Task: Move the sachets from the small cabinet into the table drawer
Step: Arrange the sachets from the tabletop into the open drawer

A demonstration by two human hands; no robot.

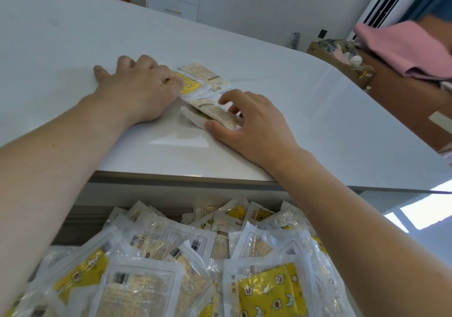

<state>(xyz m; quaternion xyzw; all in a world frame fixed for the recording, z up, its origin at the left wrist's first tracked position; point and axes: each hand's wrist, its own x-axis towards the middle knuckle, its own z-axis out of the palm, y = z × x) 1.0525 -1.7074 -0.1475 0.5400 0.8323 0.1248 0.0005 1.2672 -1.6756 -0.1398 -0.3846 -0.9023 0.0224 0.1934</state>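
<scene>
Looking across the white table [318, 111], I see its drawer [80, 215] pulled out below the edge, heaped with sachets [151, 243]. A small bunch of sachets [208, 89] lies on the tabletop between my hands. I judge them light, floppy and slick in their clear plastic wrap, likely to slide apart, so pinching the stack across its flat faces should serve best. My left hand [139, 89] lies spread, fingers loosely bent, pressing the yellow end of the bunch. My right hand [249, 123] is half curled, thumb and fingertips closing on the near end, not yet lifting.
</scene>
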